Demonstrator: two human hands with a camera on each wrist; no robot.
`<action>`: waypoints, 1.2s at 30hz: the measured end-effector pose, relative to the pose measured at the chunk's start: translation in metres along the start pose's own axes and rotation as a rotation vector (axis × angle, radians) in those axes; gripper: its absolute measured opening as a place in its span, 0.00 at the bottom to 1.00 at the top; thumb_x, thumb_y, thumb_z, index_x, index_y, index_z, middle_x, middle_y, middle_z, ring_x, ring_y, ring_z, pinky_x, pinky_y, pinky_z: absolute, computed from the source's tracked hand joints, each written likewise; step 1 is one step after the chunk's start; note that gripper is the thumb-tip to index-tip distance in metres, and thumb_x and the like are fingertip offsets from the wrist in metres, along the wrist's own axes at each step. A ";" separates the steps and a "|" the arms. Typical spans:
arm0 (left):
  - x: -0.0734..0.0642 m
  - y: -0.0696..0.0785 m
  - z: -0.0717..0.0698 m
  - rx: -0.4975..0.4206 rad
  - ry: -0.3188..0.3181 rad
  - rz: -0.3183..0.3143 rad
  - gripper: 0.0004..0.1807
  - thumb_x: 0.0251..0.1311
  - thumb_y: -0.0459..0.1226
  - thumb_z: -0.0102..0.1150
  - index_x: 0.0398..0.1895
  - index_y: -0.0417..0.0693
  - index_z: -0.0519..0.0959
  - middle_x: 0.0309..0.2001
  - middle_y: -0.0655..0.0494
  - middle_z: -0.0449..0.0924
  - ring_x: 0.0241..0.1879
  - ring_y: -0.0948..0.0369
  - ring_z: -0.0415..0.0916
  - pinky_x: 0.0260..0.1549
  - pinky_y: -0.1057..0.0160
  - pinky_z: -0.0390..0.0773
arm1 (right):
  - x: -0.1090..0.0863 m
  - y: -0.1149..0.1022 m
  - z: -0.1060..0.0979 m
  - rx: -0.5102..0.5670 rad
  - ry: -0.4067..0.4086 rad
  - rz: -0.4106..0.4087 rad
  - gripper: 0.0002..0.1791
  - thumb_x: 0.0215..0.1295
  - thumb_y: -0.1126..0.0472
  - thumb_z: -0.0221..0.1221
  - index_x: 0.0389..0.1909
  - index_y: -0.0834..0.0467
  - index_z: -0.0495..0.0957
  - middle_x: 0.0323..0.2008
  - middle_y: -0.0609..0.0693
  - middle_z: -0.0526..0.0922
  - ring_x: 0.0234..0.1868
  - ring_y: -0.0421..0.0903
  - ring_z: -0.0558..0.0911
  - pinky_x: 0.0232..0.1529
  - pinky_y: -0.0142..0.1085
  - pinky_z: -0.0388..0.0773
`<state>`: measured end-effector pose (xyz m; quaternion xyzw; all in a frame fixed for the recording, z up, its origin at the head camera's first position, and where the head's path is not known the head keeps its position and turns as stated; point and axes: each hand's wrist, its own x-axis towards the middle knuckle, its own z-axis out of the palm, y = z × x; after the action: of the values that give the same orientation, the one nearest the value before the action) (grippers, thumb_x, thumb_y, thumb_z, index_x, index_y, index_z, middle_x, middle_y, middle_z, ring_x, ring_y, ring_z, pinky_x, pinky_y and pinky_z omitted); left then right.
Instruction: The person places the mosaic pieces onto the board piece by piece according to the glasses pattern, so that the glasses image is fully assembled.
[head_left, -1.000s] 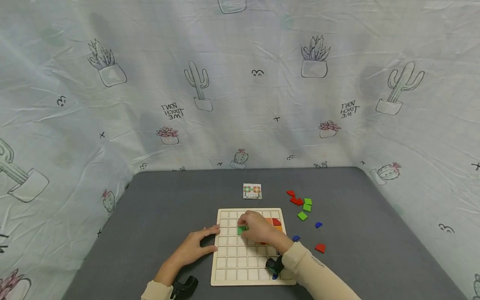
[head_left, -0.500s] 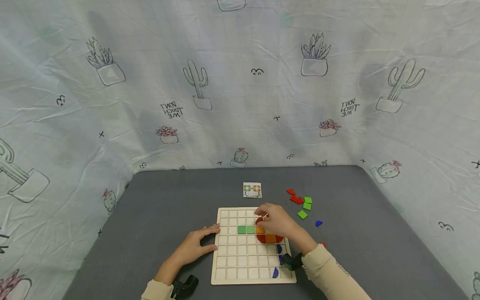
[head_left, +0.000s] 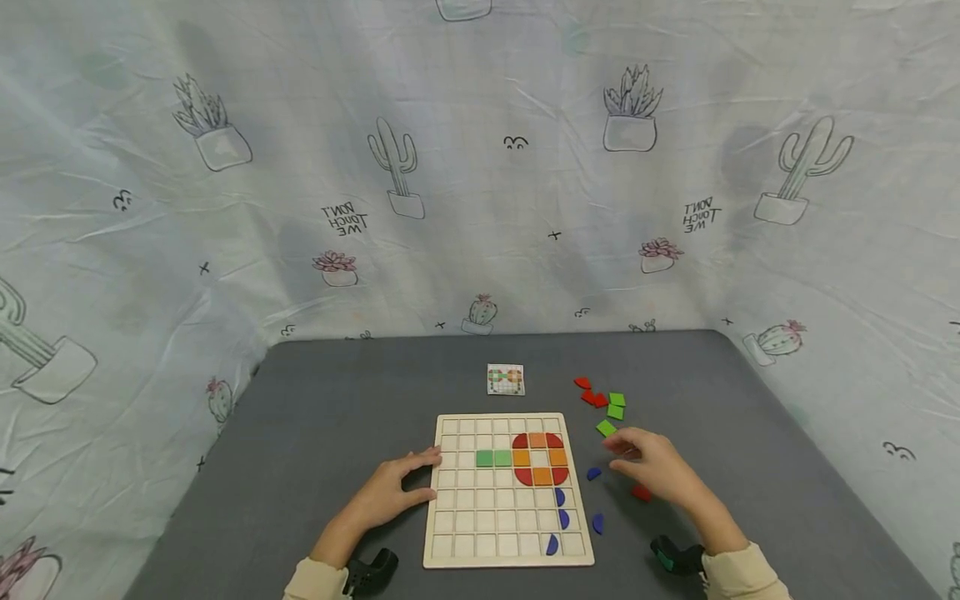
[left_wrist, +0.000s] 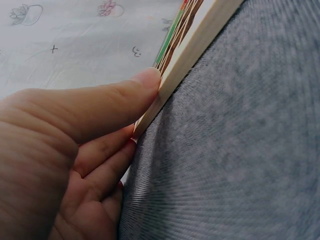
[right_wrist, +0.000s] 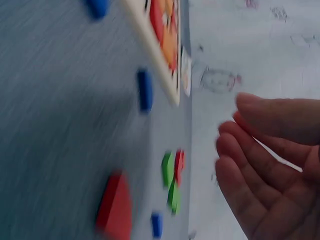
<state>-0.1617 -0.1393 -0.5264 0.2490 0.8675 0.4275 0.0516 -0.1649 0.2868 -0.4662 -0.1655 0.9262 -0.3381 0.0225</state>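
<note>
A pale wooden grid board (head_left: 484,547) lies on the dark grey table. My left hand (head_left: 386,490) rests against its left edge, thumb and fingertips spread apart; in the left wrist view the thumb (left_wrist: 115,100) touches the side of the wood. On the board sit two green squares (head_left: 492,458), a ring of red quarter-circles and orange squares (head_left: 542,477), and several blue half-circles (head_left: 563,519) down the right side. Right of the board, my right hand (head_left: 660,471) is over the table, holding nothing, fingers loosely bent, near a red quarter-circle (head_left: 641,492) and a loose green square (head_left: 606,428).
Behind the board lies a small pattern card (head_left: 506,379). More red pieces (head_left: 588,397) and green squares (head_left: 616,412) are at the back right. Loose blue half-circles (head_left: 597,523) lie just right of the board. A patterned cloth (head_left: 450,167) hangs behind the table.
My right hand has let go of a green square, leaving it on the board beside another, and has moved right, off the board. My left hand has stayed at the board's edge.
</note>
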 end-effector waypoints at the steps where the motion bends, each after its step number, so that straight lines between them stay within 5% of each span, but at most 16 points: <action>1: 0.000 0.000 0.000 0.001 -0.001 -0.001 0.31 0.55 0.48 0.64 0.62 0.47 0.73 0.67 0.51 0.67 0.68 0.47 0.61 0.70 0.45 0.56 | -0.004 0.003 -0.002 -0.004 -0.016 0.002 0.14 0.58 0.66 0.64 0.46 0.62 0.80 0.43 0.53 0.83 0.42 0.50 0.82 0.41 0.37 0.84; 18: -0.003 -0.001 0.003 0.004 -0.008 -0.014 0.31 0.55 0.49 0.63 0.62 0.48 0.73 0.67 0.52 0.67 0.67 0.46 0.61 0.69 0.44 0.56 | -0.029 0.030 -0.008 -0.084 -0.207 -0.073 0.12 0.48 0.70 0.68 0.33 0.56 0.79 0.32 0.43 0.76 0.30 0.34 0.74 0.26 0.30 0.74; 29: -0.001 0.001 0.002 0.004 -0.010 -0.001 0.31 0.56 0.49 0.63 0.62 0.47 0.73 0.67 0.52 0.67 0.67 0.47 0.62 0.69 0.44 0.57 | -0.025 0.033 -0.004 -0.188 -0.170 -0.068 0.16 0.44 0.73 0.69 0.28 0.54 0.75 0.28 0.42 0.71 0.27 0.35 0.68 0.23 0.29 0.66; 36: 0.000 0.000 0.001 0.015 0.002 0.007 0.31 0.55 0.48 0.64 0.62 0.47 0.74 0.67 0.52 0.67 0.67 0.48 0.62 0.70 0.46 0.57 | -0.022 0.032 -0.005 -0.162 -0.161 0.006 0.16 0.42 0.72 0.70 0.25 0.54 0.73 0.24 0.43 0.71 0.25 0.36 0.68 0.21 0.28 0.65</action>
<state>-0.1613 -0.1382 -0.5270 0.2521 0.8698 0.4215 0.0473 -0.1545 0.3195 -0.4839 -0.1908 0.9461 -0.2477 0.0845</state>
